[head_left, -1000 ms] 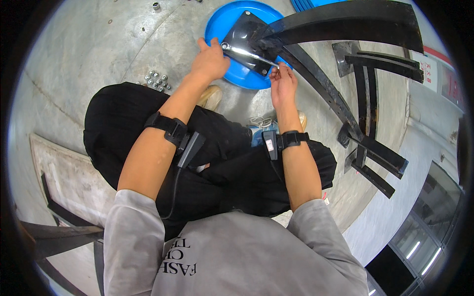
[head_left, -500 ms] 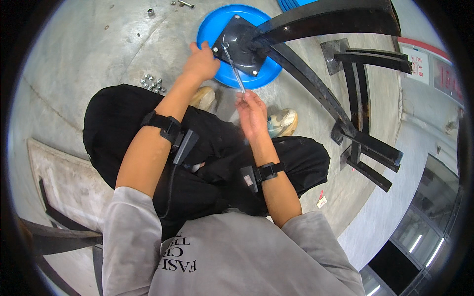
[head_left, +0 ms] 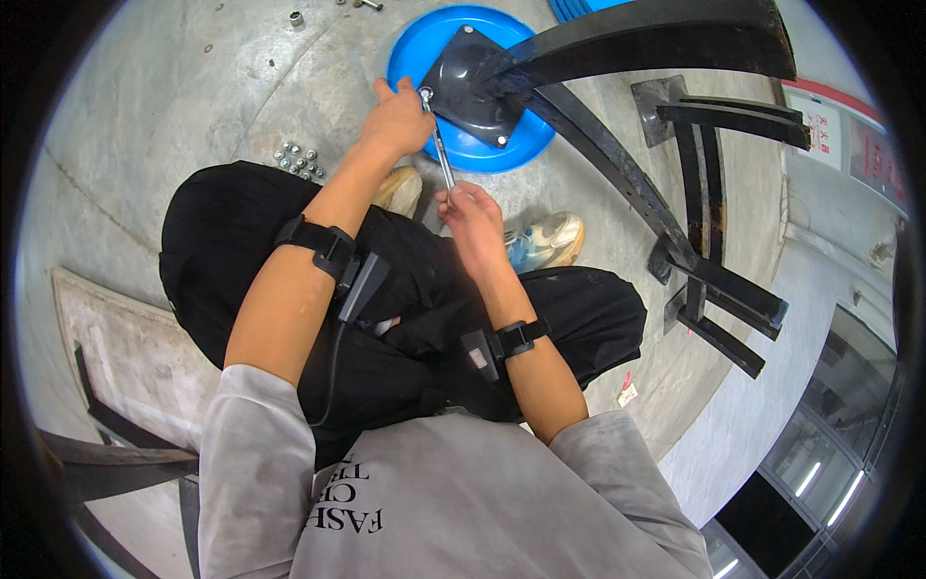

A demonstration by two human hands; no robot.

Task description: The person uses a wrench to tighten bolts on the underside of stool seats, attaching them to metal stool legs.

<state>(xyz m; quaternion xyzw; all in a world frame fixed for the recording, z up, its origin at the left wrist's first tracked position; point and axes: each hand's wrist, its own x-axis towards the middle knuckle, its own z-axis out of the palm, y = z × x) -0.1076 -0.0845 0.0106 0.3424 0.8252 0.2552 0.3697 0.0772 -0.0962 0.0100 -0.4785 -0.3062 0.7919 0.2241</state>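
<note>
A silver ring spanner [head_left: 441, 154] is held near its lower end by my right hand [head_left: 475, 224], fingers closed round it. Its ring end sits on a bolt at the left corner of the black square plate [head_left: 470, 63]. That plate lies on a round blue disc [head_left: 415, 48] with a raised rim, and other bolt heads show at its corners. At the disc's left rim is my left hand [head_left: 395, 121], beside the spanner's ring end. Two of its fingers point up, slightly apart; the others curl out of sight, so their hold is hidden.
Curved black metal legs [head_left: 637, 53] reach right from the plate. Another black frame [head_left: 699, 183] stands at the right. Several nuts [head_left: 297, 159] lie left of my forearm, and a socket-like piece [head_left: 296, 18] farther off. More blue discs [head_left: 567, 10] are at the top.
The spanner and my right hand have shifted left, and the ring end has come down onto the left corner bolt. My left hand has barely moved.
</note>
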